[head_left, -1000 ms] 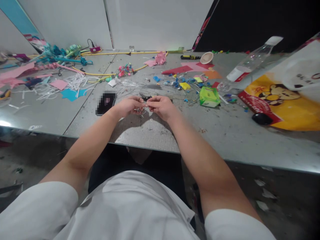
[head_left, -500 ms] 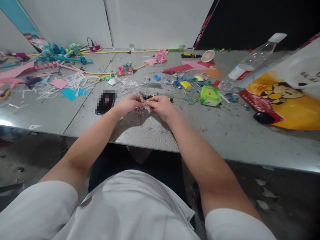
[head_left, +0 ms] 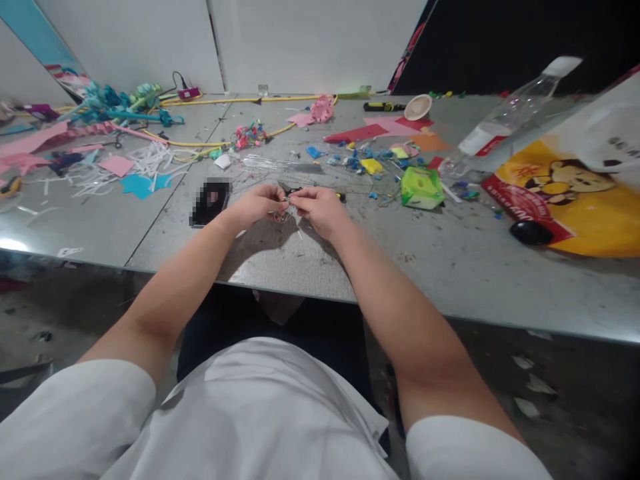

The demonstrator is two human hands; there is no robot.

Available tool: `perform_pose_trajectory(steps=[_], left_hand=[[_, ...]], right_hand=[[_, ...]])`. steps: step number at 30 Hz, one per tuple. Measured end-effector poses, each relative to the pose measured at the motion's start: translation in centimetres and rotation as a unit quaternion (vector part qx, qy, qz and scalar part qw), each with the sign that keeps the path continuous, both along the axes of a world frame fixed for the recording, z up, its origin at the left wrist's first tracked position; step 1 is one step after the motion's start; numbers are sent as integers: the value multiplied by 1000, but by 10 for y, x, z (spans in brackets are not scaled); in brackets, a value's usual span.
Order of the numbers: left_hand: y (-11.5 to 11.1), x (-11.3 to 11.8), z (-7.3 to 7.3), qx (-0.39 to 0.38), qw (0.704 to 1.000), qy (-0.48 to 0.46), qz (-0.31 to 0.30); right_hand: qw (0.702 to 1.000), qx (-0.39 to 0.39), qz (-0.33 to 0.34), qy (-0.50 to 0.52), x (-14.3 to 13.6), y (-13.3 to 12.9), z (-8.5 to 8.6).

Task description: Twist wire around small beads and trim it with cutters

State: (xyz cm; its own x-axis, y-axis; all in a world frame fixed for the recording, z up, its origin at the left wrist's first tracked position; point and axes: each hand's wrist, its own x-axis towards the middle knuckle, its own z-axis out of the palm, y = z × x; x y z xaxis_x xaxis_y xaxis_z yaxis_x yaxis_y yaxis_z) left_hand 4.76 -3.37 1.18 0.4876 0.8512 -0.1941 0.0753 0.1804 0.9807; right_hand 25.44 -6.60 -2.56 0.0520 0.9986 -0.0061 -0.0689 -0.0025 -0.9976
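My left hand (head_left: 263,205) and my right hand (head_left: 317,207) meet above the grey table (head_left: 300,267), fingertips almost touching. Both are closed in a pinch on a small piece of thin wire (head_left: 284,217), whose loops hang under the fingers. Its exact shape is too small to tell. Just behind the fingers lie black and yellow pliers (head_left: 341,197), partly hidden by my right hand. A dark phone-like object (head_left: 210,202), blurred out, lies left of my left hand. Beyond the hands is a bundle of straight thin wires (head_left: 280,165).
A green packet (head_left: 421,188), a clear bottle (head_left: 505,120) and a yellow bag (head_left: 575,200) stand at the right. Coloured scraps, a pink paper flower (head_left: 322,109) and a cutter (head_left: 384,107) lie behind. White paper strips (head_left: 153,163) are at the left.
Both hands stay in the same place, with a small shift of the fingers round the wire. The view has moved slightly.
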Motion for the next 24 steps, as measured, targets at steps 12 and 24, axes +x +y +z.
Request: perform_pose_trajectory(steps=[12, 24], left_hand=[[-3, 1, 4, -2, 1000, 0, 2], [-1, 4, -3, 7, 1000, 19, 10]], right_hand=[[1000, 16, -2, 5, 2, 3, -6], [997, 34, 27, -60, 0, -5, 2]])
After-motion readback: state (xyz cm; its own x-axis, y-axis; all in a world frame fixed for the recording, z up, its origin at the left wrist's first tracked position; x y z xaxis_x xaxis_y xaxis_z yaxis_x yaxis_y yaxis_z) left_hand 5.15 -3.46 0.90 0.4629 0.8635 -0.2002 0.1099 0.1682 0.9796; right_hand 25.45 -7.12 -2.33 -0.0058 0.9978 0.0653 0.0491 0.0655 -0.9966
